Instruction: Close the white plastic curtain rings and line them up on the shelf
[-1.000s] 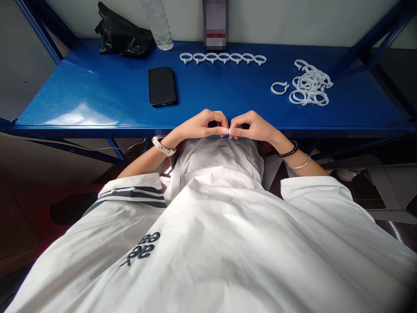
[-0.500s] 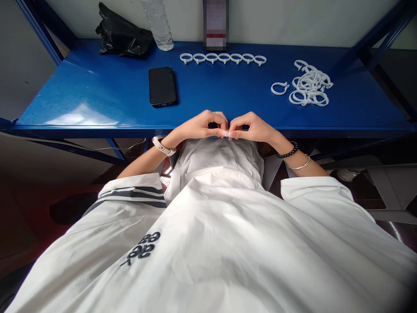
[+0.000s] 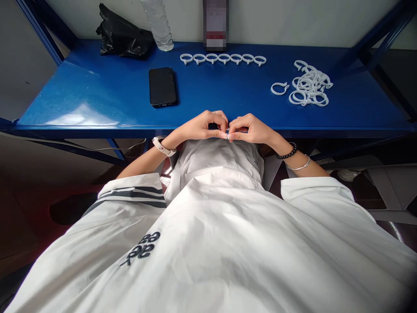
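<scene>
My left hand (image 3: 208,125) and my right hand (image 3: 249,127) meet just over the front edge of the blue table (image 3: 114,100). Between them, the fingertips of both pinch a small white ring (image 3: 227,136), mostly hidden by the fingers. Farther back, several white rings (image 3: 224,57) stand side by side in a row. To the right lies a tangled pile of white rings (image 3: 311,84), with one open ring (image 3: 279,88) lying just left of it.
A black phone (image 3: 162,86) lies left of the hands. Behind it are a black plastic bag (image 3: 125,39) and a clear bottle (image 3: 159,26). A box-like object (image 3: 216,26) with a blurred front stands against the wall at the back centre.
Both hands stay together at the table edge. The fingertips and the white piece between them have dipped very slightly, and the right fingers have shifted a little.
</scene>
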Action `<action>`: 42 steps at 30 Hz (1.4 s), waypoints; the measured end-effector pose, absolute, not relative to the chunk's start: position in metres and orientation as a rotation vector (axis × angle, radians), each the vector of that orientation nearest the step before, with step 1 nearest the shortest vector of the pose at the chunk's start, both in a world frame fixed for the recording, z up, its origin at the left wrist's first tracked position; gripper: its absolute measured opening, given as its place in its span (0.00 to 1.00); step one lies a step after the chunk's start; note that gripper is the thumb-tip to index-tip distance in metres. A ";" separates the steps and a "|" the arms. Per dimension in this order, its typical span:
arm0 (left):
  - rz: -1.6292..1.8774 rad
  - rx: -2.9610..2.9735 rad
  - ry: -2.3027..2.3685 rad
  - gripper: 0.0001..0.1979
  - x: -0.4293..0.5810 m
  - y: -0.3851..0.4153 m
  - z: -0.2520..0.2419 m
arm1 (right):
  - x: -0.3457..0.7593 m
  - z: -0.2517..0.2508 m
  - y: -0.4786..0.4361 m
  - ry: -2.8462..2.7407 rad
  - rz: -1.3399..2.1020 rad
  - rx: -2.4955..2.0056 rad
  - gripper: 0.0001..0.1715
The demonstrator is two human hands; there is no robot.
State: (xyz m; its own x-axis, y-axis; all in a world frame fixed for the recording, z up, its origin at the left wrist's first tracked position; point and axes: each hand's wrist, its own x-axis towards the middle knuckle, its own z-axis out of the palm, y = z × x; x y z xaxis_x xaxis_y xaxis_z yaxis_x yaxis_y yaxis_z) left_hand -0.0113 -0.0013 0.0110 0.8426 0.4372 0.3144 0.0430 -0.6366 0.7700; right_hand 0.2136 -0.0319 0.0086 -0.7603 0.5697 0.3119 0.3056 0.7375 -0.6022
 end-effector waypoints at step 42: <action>0.677 2.268 0.376 0.28 -0.010 -0.004 0.010 | 0.207 0.009 -0.044 -2.416 0.604 -0.820 0.25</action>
State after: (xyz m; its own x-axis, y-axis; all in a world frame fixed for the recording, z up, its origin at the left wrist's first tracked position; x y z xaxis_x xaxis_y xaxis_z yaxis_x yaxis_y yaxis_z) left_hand -0.0103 -0.0036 0.0104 0.8187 0.4493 0.3577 0.0658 -0.6922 0.7187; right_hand 0.2066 -0.0443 0.0090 -0.6852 0.6528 0.3232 0.4239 0.7182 -0.5519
